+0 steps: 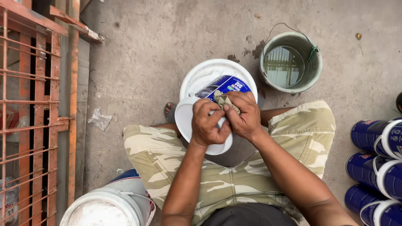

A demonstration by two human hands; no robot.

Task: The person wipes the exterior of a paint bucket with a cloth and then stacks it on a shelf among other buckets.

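Observation:
My left hand [208,123] grips the white end of a blue-and-white can [211,102] that I hold tilted above my lap. My right hand [245,115] presses a small crumpled greyish cloth [226,101] against the can's blue side near its white rim. Directly beneath the can stands a white bucket [205,73] on the concrete floor. I am seated, with camouflage shorts [293,134] covering both knees on either side of the can.
A grey-green metal bucket of water [291,62] stands at the upper right. Several blue cans [379,163] lie stacked at the right edge. A white pail [111,203] sits at my lower left. An orange metal grille [37,113] runs along the left. A scrap of clear plastic [99,119] lies on the floor.

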